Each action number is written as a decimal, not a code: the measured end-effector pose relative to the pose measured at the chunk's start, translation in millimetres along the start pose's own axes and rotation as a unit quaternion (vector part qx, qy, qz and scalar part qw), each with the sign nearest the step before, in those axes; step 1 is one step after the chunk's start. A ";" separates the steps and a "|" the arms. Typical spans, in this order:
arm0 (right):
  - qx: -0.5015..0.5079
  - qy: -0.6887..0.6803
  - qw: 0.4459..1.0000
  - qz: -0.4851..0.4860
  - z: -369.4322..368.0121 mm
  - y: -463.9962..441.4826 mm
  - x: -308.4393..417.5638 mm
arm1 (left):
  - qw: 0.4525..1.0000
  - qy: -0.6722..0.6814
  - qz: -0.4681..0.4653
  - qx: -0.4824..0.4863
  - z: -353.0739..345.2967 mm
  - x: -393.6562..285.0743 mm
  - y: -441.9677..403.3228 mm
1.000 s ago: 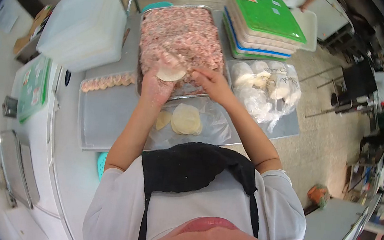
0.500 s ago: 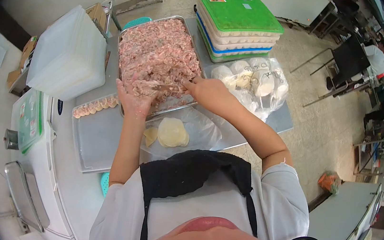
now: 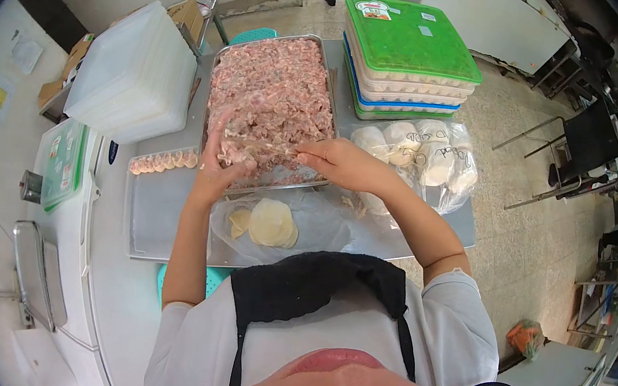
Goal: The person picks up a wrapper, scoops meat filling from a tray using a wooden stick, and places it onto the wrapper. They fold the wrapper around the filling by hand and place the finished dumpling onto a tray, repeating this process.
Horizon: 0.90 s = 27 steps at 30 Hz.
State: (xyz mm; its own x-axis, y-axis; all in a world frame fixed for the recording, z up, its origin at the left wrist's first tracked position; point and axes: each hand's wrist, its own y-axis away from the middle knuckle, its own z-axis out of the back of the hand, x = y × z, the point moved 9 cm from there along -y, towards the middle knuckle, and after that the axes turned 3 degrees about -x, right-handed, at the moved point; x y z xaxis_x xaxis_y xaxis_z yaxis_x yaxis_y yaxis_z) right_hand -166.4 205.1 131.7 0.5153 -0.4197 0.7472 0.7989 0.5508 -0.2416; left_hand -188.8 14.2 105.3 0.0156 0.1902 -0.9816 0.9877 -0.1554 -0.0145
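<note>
A large metal tray point(image 3: 273, 73) is filled with pink minced meat. Over its near left part, my left hand point(image 3: 221, 171) is curled around a filled wrapper, partly covered with meat. My right hand point(image 3: 339, 164) grips the end of a thin spreading tool point(image 3: 268, 146), whose blade reaches across to the meat at my left hand. Round pale wrappers point(image 3: 274, 223) lie stacked on a plastic sheet nearer my body. Left of them, a shallow plastic tray point(image 3: 159, 221) holds a row of filled dumplings point(image 3: 164, 162) along its far edge.
Stacked boxes with a green lid point(image 3: 416, 40) stand at the back right, beyond a plastic bag of wrappers point(image 3: 437, 158). Translucent empty trays point(image 3: 135, 71) are piled at the left. A green-lidded container point(image 3: 64, 163) sits further left. A person's leg shows at the far back.
The round wrapper that lay open on my left hand is now curled up with meat there. My right hand has brought the tool across to it. The camera view has shifted.
</note>
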 end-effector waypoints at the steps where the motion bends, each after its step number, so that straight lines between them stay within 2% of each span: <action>1: 0.003 -0.002 1.000 0.003 3.3 2.1 1.8 | 0.986 -0.142 -0.087 0.016 -2.9 -8.5 -3.6; 2: 0.028 0.002 1.000 -0.005 3.2 5.2 3.8 | 0.944 -0.280 -0.169 0.032 -9.6 -17.4 -4.6; 3: 0.052 0.007 0.999 -0.014 1.7 8.5 3.4 | 0.944 -0.281 -0.169 0.028 -8.0 -20.3 -7.2; 5: 0.070 -0.007 0.997 -0.022 -7.5 10.9 -6.8 | 0.918 -0.348 -0.095 0.165 -24.4 -4.3 -9.1; 6: 0.086 -0.020 0.996 -0.033 -15.9 13.7 -16.0 | 0.919 -0.347 -0.091 0.161 -17.9 3.9 -14.1; 8: 0.068 -0.026 0.997 0.007 -21.0 12.3 -45.3 | 0.871 -0.430 -0.190 0.141 -10.8 13.9 -19.8; 9: 0.042 -0.031 0.998 0.046 -16.4 10.2 -51.6 | 0.873 -0.431 -0.185 0.134 -16.8 12.1 -19.3; 10: 0.049 -0.036 0.997 0.049 -11.1 9.0 -51.4 | 0.892 -0.426 -0.114 0.096 -20.1 14.4 -21.9; 11: 0.028 0.077 0.996 0.033 -0.1 7.3 -55.0 | 0.906 -0.418 -0.043 0.058 -20.7 21.4 -22.2; 12: 0.004 0.189 0.982 0.020 8.0 5.2 -55.5 | 0.953 -0.294 0.073 -0.016 -9.3 37.3 -20.3; 13: 0.008 0.185 0.982 0.025 2.5 6.7 -48.7 | 0.952 -0.295 0.075 -0.024 2.3 53.9 -25.7; 15: -0.109 0.199 0.970 0.084 7.1 15.8 -21.1 | 0.984 -0.161 0.071 -0.015 28.8 99.8 -44.9; 17: -0.095 0.195 0.974 0.070 -10.8 5.3 -61.0 | 0.976 -0.205 0.079 0.001 23.1 99.1 -43.8; 19: -0.080 0.192 0.977 0.053 -17.0 2.0 -89.0 | 0.941 -0.300 0.099 -0.119 19.3 73.6 -33.4; 20: -0.048 0.253 0.966 0.009 -10.7 1.4 -108.7 | 0.941 -0.299 0.097 -0.126 17.2 63.1 -29.3; 21: -0.019 0.309 0.950 -0.040 -8.3 5.7 -125.2 | 0.951 -0.284 0.092 -0.078 7.5 55.8 -23.1; 22: -0.018 0.307 0.951 -0.038 -0.2 7.9 -121.6 | 0.960 -0.266 0.085 -0.031 -2.8 48.7 -19.9; 23: -0.020 0.263 0.963 -0.049 9.7 12.1 -118.8 | 0.960 -0.265 0.089 -0.033 -3.7 40.1 -16.3; 25: -0.018 0.220 0.974 -0.058 29.6 15.5 -100.1 | 0.961 -0.275 -0.023 -0.003 -15.6 10.5 -13.5; 26: -0.012 0.121 0.991 -0.057 37.6 16.1 -86.0 | 0.962 -0.273 -0.023 -0.007 -13.6 12.2 -14.4; 27: -0.007 0.021 0.998 -0.056 38.8 17.9 -77.5 | 0.933 -0.347 -0.092 -0.005 -15.8 3.9 -16.2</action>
State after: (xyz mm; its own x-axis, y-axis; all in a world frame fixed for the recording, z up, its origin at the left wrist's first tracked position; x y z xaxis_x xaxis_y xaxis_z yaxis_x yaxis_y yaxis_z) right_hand -204.1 275.5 93.4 0.4349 -0.5081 0.7434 0.8561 0.4894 -0.1664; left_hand -202.3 32.8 104.7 -0.2549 -0.4614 -0.8498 0.9653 -0.1723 -0.1960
